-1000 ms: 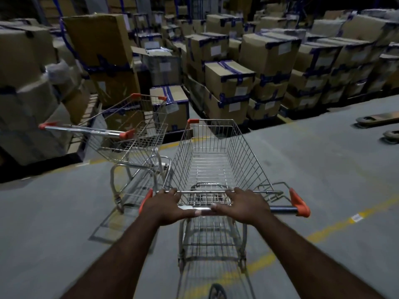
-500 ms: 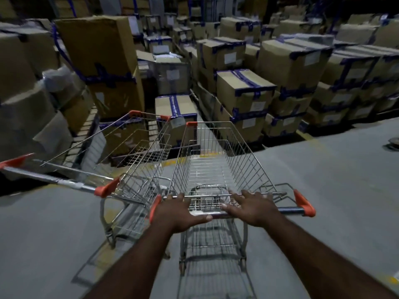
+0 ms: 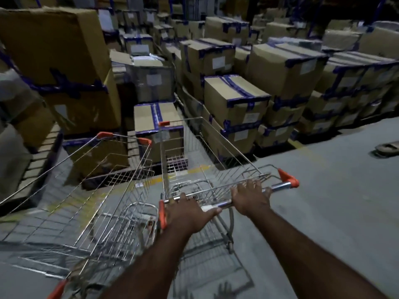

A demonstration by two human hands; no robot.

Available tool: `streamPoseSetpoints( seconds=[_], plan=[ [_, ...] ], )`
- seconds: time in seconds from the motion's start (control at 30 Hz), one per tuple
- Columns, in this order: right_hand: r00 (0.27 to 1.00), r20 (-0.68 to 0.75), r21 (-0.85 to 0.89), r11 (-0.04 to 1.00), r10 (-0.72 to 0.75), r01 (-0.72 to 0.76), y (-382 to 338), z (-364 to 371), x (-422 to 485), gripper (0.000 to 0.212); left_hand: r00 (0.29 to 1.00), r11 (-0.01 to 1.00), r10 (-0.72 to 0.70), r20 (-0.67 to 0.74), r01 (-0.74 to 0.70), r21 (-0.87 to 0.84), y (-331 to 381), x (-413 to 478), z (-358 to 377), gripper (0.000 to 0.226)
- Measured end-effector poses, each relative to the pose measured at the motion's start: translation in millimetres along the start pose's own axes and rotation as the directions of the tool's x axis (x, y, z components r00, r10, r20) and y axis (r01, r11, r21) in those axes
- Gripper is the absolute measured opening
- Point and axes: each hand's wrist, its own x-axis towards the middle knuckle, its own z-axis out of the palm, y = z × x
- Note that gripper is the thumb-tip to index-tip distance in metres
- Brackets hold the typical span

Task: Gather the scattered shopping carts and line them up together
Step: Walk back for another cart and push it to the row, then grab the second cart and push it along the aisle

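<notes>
Head view: the only view we had, and it was dim and blurred.
Left grip: our left hand was wrapped around the handle bar next to its left orange end cap, with the thumb along the bar. We judged this was for steering.
Right grip: our right hand lay on the same bar with its fingers spread forward. It was pressing the bar, not clasping it.
Pushed cart: the pushed cart stood on the grey floor with its nose toward the stacked boxes.
Second cart: the second cart was just beside it on our left, roughly parallel. We could not tell whether they touched.
Reason: we judged we were bringing the two side by side into one row.
Writing: the boxes carried white labels and blue tape. We could read no text or brand.
</notes>
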Motion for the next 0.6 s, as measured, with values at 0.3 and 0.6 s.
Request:
streamPoseSetpoints(
  seconds=[0.3,0.6],
  plan=[
    [0.985,-0.002,0.122,0.978,-0.171,0.170,-7.3,-23.9,85.6,0.082,0.998,0.997,-0.022,-0.061,0.018,-0.077,-0.6,72.8,-27.9,0.099],
    [0.966,0.058,0.106,0.964,-0.250,0.243,-44.0,-43.0,114.4,0.079,0.997,0.991,-0.068,-0.023,0.064,-0.119,-8.9,132.7,-40.1,0.081]
  ],
)
